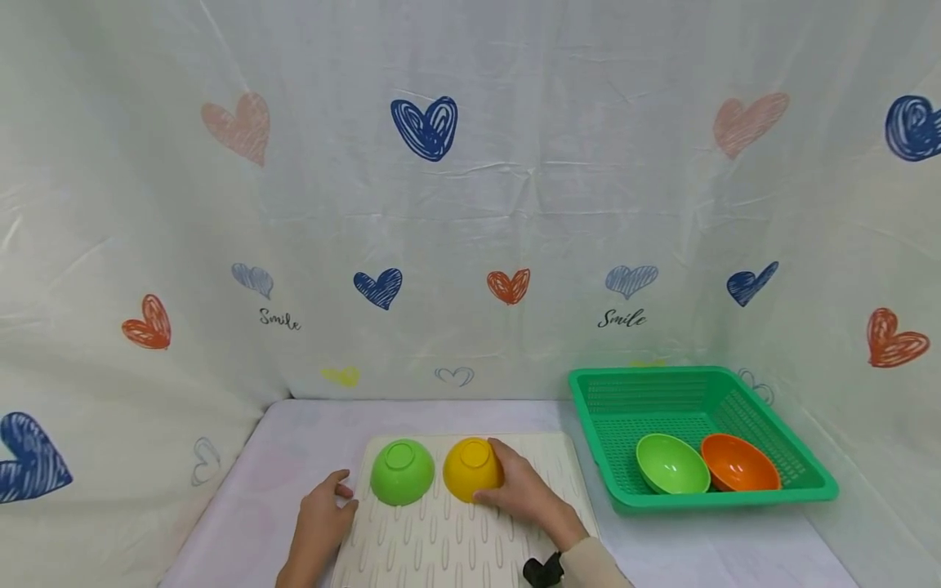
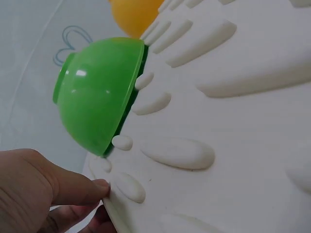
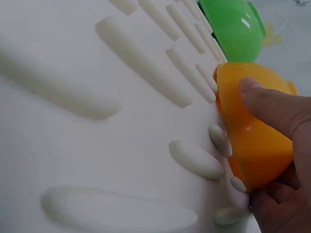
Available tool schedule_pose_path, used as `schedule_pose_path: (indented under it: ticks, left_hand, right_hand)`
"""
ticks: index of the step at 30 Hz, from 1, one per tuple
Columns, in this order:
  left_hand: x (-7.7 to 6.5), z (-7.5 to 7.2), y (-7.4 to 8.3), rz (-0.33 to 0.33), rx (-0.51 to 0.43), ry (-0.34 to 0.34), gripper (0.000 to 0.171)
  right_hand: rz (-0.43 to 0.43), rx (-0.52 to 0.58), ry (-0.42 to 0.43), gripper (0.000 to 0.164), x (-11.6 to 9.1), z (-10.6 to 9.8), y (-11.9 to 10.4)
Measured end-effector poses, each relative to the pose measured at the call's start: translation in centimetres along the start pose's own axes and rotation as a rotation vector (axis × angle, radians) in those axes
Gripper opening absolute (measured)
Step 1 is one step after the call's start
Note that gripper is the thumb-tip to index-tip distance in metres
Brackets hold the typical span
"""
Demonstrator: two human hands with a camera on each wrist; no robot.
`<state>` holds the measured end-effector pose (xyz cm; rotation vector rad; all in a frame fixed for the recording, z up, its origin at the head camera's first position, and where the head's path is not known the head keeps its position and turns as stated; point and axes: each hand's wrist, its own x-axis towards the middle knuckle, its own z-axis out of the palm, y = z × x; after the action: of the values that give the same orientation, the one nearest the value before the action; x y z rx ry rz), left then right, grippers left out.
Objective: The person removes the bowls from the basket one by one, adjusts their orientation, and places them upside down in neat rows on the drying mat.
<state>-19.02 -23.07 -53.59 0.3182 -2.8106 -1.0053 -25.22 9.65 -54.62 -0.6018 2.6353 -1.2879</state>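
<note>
An upside-down yellow bowl [image 1: 470,467] rests on a white ridged board [image 1: 441,555]. My right hand [image 1: 524,488] grips it from the right, the thumb on its near side; in the right wrist view the thumb presses the yellow bowl [image 3: 262,141] and the other fingers are partly hidden beneath. Left of it, a green bowl [image 1: 402,474] also stands upside down, apart from both hands. My left hand [image 1: 318,523] is at the board's left edge. In the left wrist view, the left thumb [image 2: 80,189] touches that edge near the green bowl [image 2: 99,92], its other fingers partly hidden.
A green plastic basket [image 1: 735,500] stands at the right of the table, holding a light green bowl [image 1: 672,465] and an orange bowl [image 1: 738,464], both tilted with openings showing. A white curtain [image 1: 470,212] printed with hearts hangs behind the table and at both sides.
</note>
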Motion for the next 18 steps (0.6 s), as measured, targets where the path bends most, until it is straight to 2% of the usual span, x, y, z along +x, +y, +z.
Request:
schedule_pose_path:
  ticks: [5, 8, 14, 18]
  left_hand:
    - [0.1, -0.2, 0.3, -0.036, -0.005, -0.002, 0.026]
    - [0.4, -0.4, 0.5, -0.056, -0.006, -0.026, 0.012]
    - [0.8, -1.0, 1.0, -0.072, 0.052, -0.074, 0.005]
    - [1.0, -1.2, 1.0, -0.08, 0.068, -0.088, 0.004]
  right_hand:
    - [0.007, -0.032, 0.003, 0.091, 0.1, -0.3, -0.1]
    - [0.009, -0.061, -0.007, 0.094, 0.1, -0.5, -0.4]
    - [0.005, -0.083, -0.016, 0.107, 0.1, -1.0, -1.3]
    - [-0.025, -0.098, 0.024, 0.108, 0.4, -2.4, -2.7]
